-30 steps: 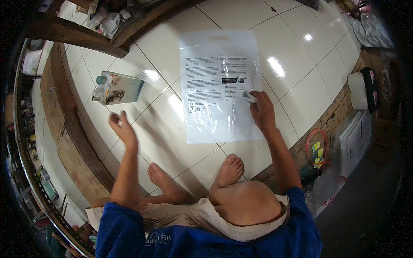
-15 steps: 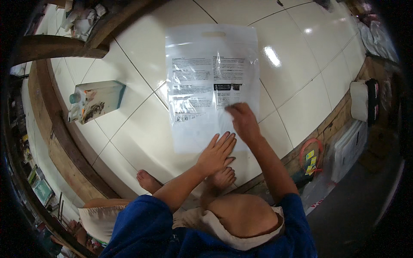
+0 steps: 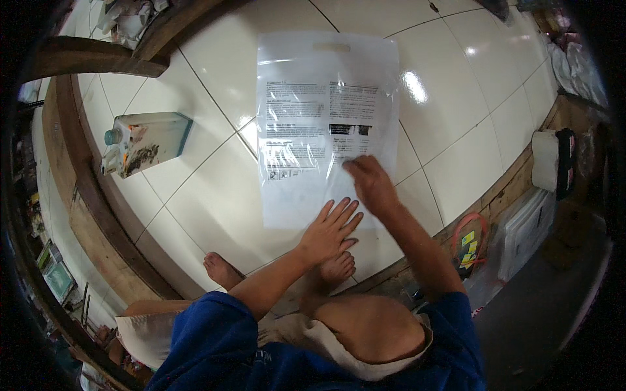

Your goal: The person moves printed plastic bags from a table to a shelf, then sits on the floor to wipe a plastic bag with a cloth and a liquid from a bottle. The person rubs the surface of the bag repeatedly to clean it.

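Observation:
A clear-and-white plastic bag (image 3: 293, 202) with a cut-out handle lies flat on the tiled floor in front of me, printed with dark text in two columns and a black block. My left hand (image 3: 330, 228) rests palm down on its near edge, fingers spread. On the right half of the bag, just below the printed text, my right hand (image 3: 370, 181) is closed with its fingertips pressed together near the surface. Something small and dark may be at those fingertips, but I cannot make it out.
To the left stands a clear jug (image 3: 153, 144) with a green cap and stained sides. A curved wooden beam (image 3: 107, 241) runs along the left. On the right are a wooden edge (image 3: 502, 189), flat wrapped packs (image 3: 527, 234) and a red-handled item (image 3: 469, 238). My bare feet (image 3: 222, 270) are close by.
The view has shifted slightly. My right hand stays bent over nearly the same spot on the bag, and the fingers of my left hand are spread a little wider.

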Demonstrator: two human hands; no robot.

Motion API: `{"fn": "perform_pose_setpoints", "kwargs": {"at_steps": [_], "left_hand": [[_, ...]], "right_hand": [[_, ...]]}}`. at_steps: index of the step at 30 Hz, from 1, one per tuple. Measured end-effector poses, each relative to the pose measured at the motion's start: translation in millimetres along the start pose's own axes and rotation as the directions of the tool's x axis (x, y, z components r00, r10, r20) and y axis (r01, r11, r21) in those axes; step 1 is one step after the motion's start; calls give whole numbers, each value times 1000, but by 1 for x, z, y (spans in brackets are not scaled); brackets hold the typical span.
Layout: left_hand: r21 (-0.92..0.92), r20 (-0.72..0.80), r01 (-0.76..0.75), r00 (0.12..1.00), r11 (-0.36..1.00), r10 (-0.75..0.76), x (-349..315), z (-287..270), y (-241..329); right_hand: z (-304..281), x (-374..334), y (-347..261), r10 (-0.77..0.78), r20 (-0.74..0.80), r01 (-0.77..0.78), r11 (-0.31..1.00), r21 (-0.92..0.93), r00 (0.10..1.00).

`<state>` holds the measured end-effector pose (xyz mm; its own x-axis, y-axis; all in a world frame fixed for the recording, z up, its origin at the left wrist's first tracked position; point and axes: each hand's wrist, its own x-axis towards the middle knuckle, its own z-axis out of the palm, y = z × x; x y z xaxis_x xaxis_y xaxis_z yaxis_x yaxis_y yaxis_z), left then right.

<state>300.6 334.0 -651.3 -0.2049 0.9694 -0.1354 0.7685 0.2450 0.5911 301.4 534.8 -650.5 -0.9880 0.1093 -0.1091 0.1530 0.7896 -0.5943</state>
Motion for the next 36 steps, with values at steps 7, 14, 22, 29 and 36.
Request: {"fn": "perform_pose_setpoints", "kwargs": {"at_steps": [7,14,22,29,36], "left_hand": [[28,64,10,998,1000,-12,1,-11,8],[-27,28,10,1000,1000,-9,-3,-9,6],[17,63,13,998,1000,-14,1,-11,8],[24,76,-1,997,1000,-1,-1,-14,8],[42,59,-9,998,999,7,1,-20,11]], "right_hand": [[-56,112,51,94,-305,-104,995,-15,948],[-5,25,38,-135,-194,111,985,-128,972],[-66,116,44,160,-279,-161,987,20,947],[-13,26,61,-72,-36,67,991,-119,997],[-46,95,57,169,-345,-172,985,22,923]]}}
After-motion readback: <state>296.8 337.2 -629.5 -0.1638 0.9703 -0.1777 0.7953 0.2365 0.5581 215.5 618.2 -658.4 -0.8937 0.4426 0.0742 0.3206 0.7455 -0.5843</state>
